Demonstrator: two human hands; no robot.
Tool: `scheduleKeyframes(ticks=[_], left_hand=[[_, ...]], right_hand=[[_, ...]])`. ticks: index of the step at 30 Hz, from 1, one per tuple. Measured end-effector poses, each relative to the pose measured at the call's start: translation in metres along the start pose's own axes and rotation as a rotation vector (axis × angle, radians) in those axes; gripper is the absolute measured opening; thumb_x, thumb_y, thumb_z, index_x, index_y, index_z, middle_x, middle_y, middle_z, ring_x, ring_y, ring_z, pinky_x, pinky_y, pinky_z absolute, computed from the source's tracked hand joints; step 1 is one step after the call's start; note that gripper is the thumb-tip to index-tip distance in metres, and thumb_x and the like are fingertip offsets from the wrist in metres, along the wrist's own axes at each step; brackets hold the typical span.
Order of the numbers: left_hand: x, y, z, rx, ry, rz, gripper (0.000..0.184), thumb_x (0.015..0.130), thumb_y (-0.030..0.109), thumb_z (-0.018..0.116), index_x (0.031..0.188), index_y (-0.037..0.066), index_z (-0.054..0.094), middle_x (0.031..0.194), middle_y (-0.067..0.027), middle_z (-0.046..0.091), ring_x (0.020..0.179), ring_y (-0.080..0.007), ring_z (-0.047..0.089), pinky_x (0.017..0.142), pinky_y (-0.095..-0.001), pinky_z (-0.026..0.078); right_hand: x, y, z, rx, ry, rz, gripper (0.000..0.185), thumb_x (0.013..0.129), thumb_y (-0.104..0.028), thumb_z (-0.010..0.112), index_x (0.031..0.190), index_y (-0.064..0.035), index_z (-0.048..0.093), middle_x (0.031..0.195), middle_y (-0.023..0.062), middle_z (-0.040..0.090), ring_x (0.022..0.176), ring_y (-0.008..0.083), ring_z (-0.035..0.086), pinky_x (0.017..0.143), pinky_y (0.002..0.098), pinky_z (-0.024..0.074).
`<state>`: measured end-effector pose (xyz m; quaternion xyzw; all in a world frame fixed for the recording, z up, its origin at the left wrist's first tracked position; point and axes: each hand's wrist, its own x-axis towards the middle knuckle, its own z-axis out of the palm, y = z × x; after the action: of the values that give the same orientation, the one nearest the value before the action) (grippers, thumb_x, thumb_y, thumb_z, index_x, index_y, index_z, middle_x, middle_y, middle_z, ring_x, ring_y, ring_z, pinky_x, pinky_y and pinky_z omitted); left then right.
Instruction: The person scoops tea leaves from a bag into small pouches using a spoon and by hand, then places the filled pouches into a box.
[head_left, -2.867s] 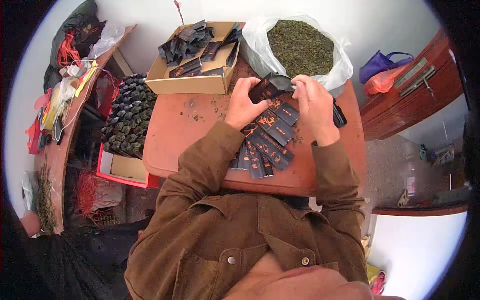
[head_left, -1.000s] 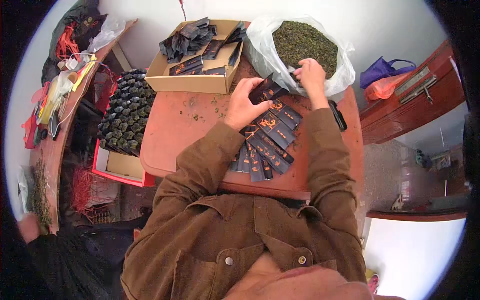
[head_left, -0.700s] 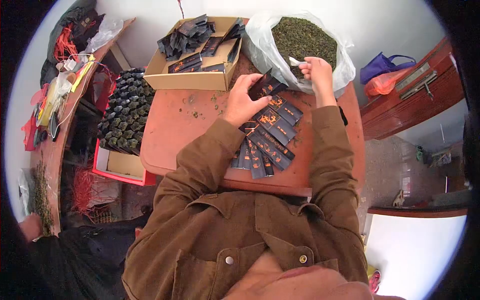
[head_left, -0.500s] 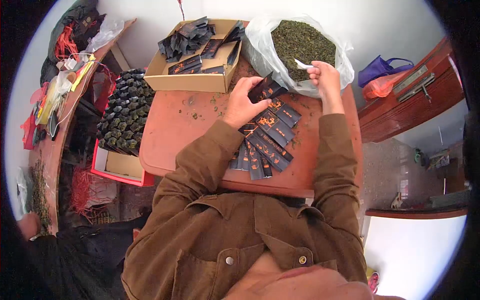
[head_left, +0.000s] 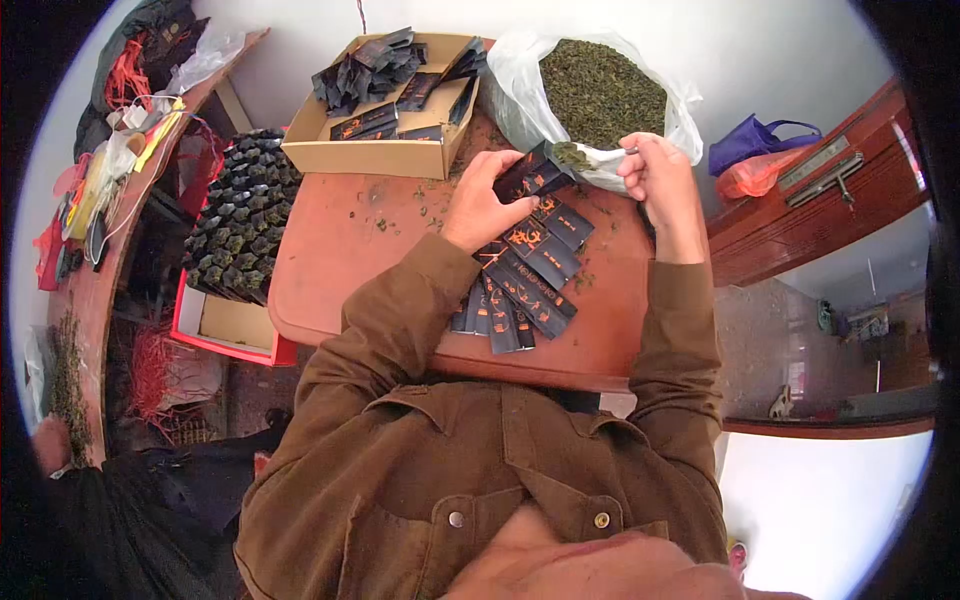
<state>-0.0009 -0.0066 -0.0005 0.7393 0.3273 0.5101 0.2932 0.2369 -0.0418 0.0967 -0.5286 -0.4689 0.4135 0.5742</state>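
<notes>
My left hand [head_left: 488, 205] is closed around a black packet [head_left: 532, 175] with orange print, its mouth tilted toward the bag. Between the fingertips of my right hand [head_left: 662, 180] is the handle of a small white scoop [head_left: 604, 156], its front heaped with dark green dried leaves [head_left: 571, 155] right at the packet's mouth. More flat black packets [head_left: 540, 260] lie fanned out and overlapping on the reddish table [head_left: 335, 245], below the held one. Behind the scoop stands an open white plastic bag [head_left: 515, 85] full of the same leaves [head_left: 605, 95].
A cardboard box [head_left: 370, 158] with black packets sits at the table's back left. On the floor side, a red box [head_left: 240, 352] holds rows of filled packets [head_left: 245, 215]. Another person's hand [head_left: 52, 445] shows at far left. Loose leaves dot the tabletop.
My right hand has drawn back from the bag toward me. The scoop now carries leaves and is at the packet's mouth. My left hand keeps its grip on the packet.
</notes>
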Motion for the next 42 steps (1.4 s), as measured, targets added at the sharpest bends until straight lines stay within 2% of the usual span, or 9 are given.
scheduleKeyframes(ticks=[3, 10, 13, 16, 19, 29, 33, 37, 42], left_hand=[[0.001, -0.001, -0.001, 0.001, 0.001, -0.002, 0.054, 0.07, 0.014, 0.079, 0.119, 0.004, 0.057, 0.109, -0.0089, 0.056, 0.101, -0.0221, 0.056, 0.091, -0.0335, 0.046], [0.0, -0.005, 0.0, 0.016, 0.006, -0.021, 0.05, 0.07, 0.015, 0.079, 0.114, 0.002, 0.057, 0.106, -0.0089, 0.055, 0.1, -0.022, 0.056, 0.09, -0.0335, 0.046], [0.0, -0.007, 0.0, 0.008, -0.013, -0.053, 0.05, 0.07, 0.015, 0.079, 0.113, 0.001, 0.057, 0.106, -0.0091, 0.055, 0.1, -0.0222, 0.056, 0.09, -0.0337, 0.046], [0.0, -0.008, 0.0, 0.016, 0.006, -0.034, 0.05, 0.07, 0.016, 0.079, 0.113, 0.002, 0.057, 0.106, -0.0094, 0.055, 0.099, -0.0226, 0.056, 0.09, -0.0339, 0.046], [0.0, -0.008, 0.0, -0.01, 0.039, -0.028, 0.046, 0.068, 0.015, 0.078, 0.107, 0.001, 0.058, 0.103, -0.0123, 0.053, 0.098, -0.0277, 0.056, 0.089, -0.0358, 0.047], [0.0, -0.008, -0.002, -0.011, -0.004, -0.067, 0.048, 0.071, 0.015, 0.078, 0.113, 0.003, 0.057, 0.106, -0.01, 0.054, 0.102, -0.0236, 0.055, 0.093, -0.0342, 0.044], [0.001, -0.007, -0.003, -0.009, -0.012, -0.067, 0.048, 0.071, 0.015, 0.077, 0.114, 0.003, 0.057, 0.107, -0.0104, 0.054, 0.104, -0.024, 0.055, 0.094, -0.0344, 0.044], [0.001, -0.006, -0.001, -0.055, 0.022, -0.044, 0.048, 0.069, 0.015, 0.078, 0.11, 0.002, 0.058, 0.103, -0.0122, 0.054, 0.1, -0.0268, 0.057, 0.089, -0.0358, 0.047], [0.0, -0.01, 0.001, -0.054, 0.036, -0.034, 0.048, 0.07, 0.016, 0.078, 0.111, 0.002, 0.058, 0.104, -0.0119, 0.054, 0.1, -0.0262, 0.057, 0.09, -0.0356, 0.047]], right_hand=[[-0.011, -0.003, 0.018, -0.205, 0.078, -0.093, 0.023, 0.098, -0.019, 0.047, 0.098, -0.0018, 0.061, 0.063, 0.0034, 0.061, 0.051, 0.0073, 0.054, 0.043, 0.0217, 0.0403], [-0.048, -0.002, 0.048, -0.947, -0.049, -0.697, 0.016, 0.095, -0.011, 0.05, 0.106, -0.0053, 0.059, 0.079, 0.0131, 0.064, 0.076, 0.0308, 0.065, 0.07, 0.0414, 0.0509], [-0.049, 0.002, 0.045, -0.874, -0.054, -0.784, 0.017, 0.097, -0.012, 0.05, 0.108, -0.0049, 0.06, 0.076, 0.0107, 0.065, 0.069, 0.0242, 0.065, 0.067, 0.0366, 0.052], [-0.049, -0.011, 0.039, -0.628, 0.028, -0.536, 0.02, 0.099, -0.015, 0.048, 0.108, -0.0041, 0.063, 0.073, 0.0077, 0.066, 0.064, 0.0161, 0.063, 0.063, 0.0304, 0.0514], [-0.027, -0.013, 0.02, -0.377, 0.135, -0.47, 0.022, 0.1, -0.016, 0.048, 0.108, -0.003, 0.064, 0.071, 0.0056, 0.066, 0.063, 0.0102, 0.061, 0.061, 0.0251, 0.0499], [0.095, 0.046, -0.021, -1.053, 0.4, -0.517, 0.029, 0.097, -0.02, 0.044, 0.106, -0.0014, 0.064, 0.079, 0.0194, 0.068, 0.08, 0.0396, 0.066, 0.075, 0.0481, 0.05], [0.095, 0.067, 0.0, -1.065, 0.335, -0.437, 0.027, 0.095, -0.021, 0.047, 0.104, -0.0019, 0.064, 0.08, 0.0232, 0.068, 0.082, 0.0409, 0.066, 0.077, 0.0498, 0.0499], [0.08, 0.064, 0.01, -0.85, 0.288, -0.415, 0.029, 0.095, -0.019, 0.044, 0.098, 0.001, 0.063, 0.072, 0.0181, 0.069, 0.07, 0.033, 0.068, 0.071, 0.0424, 0.0531], [0.068, 0.058, 0.022, -0.625, 0.208, -0.195, 0.031, 0.093, -0.018, 0.041, 0.099, 0.0018, 0.063, 0.07, 0.0111, 0.071, 0.058, 0.0168, 0.065, 0.061, 0.0318, 0.0519]])
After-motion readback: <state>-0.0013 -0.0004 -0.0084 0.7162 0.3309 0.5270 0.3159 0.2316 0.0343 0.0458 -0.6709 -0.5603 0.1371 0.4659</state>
